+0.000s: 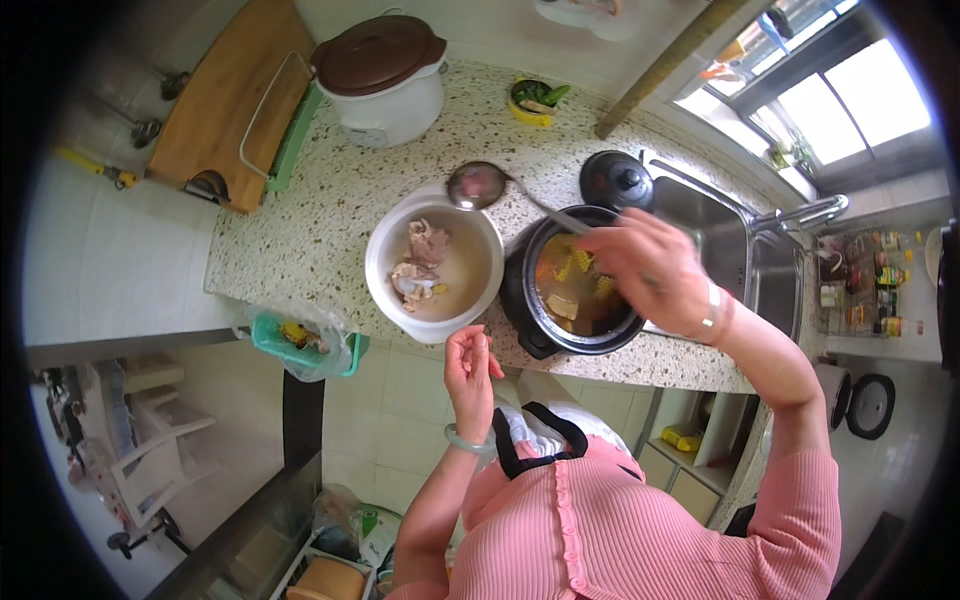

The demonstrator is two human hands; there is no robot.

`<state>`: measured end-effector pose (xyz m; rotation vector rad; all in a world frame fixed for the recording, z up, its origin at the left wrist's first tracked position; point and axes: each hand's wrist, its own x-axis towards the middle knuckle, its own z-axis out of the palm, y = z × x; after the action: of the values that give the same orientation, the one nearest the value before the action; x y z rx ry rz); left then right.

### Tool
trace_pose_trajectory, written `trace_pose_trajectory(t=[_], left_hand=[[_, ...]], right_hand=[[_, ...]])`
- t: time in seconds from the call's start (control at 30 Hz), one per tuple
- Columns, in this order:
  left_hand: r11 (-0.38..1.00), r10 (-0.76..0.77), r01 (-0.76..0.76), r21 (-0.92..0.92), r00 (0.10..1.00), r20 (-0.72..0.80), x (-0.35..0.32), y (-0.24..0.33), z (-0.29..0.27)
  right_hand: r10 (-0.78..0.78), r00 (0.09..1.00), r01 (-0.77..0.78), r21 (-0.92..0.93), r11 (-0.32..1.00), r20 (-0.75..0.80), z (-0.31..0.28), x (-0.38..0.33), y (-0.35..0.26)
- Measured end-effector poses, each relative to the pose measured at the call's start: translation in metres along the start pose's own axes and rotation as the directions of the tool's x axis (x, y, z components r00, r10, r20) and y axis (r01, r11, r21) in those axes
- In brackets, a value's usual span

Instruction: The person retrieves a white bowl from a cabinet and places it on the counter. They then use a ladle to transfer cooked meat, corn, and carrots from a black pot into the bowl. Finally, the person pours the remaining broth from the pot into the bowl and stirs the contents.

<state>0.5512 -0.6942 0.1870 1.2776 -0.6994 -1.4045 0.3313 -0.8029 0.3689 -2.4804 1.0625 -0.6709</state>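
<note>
My right hand [655, 270] is closed round the handle of a metal ladle [540, 205], above a black pot [515, 290]. The ladle's bowl hangs over the far rim of a white bowl [374, 275], with something pinkish in it that I cannot make out. Yellow corn pieces [563, 270] and other chunks sit in the pot's broth. Pieces of pale meat [420, 262] lie in cloudy liquid in the white bowl. My left hand [468, 365], fingers curled with nothing seen in them, is just in front of the white bowl's near rim.
A black lid [616, 180] rests beside the sink [705, 225]. Toward the back stand a white cooker [385, 110] with a brown lid and a small yellow dish [533, 115] of greens. Wooden boards [225, 100] lean at left. A bag-lined green bin [305, 340] hangs at the counter's front edge.
</note>
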Motion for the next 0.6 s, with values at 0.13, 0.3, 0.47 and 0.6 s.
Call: trace_pose_trajectory(t=[0.13, 0.3, 0.47, 0.6], left_hand=[[0.997, -0.047, 0.044, 0.056, 0.998, 0.050, 0.000, -0.001, 0.017], [0.992, -0.046, 0.038, 0.120, 0.997, 0.059, -0.003, -0.010, 0.031], [0.994, -0.038, 0.032, 0.107, 0.997, 0.060, -0.003, -0.012, 0.035], [0.993, -0.052, 0.046, 0.110, 0.997, 0.049, -0.004, -0.009, 0.038]], right_hand=[[0.170, 0.985, -0.170, -0.067, 0.983, 0.002, -0.039, -0.065, -0.005], [0.117, 0.989, -0.096, -0.223, 0.970, 0.085, 0.016, -0.116, 0.010], [0.056, 0.982, 0.009, -0.344, 0.939, 0.179, 0.054, -0.131, 0.015], [0.015, 0.972, 0.068, -0.340, 0.938, 0.236, 0.062, -0.127, 0.020]])
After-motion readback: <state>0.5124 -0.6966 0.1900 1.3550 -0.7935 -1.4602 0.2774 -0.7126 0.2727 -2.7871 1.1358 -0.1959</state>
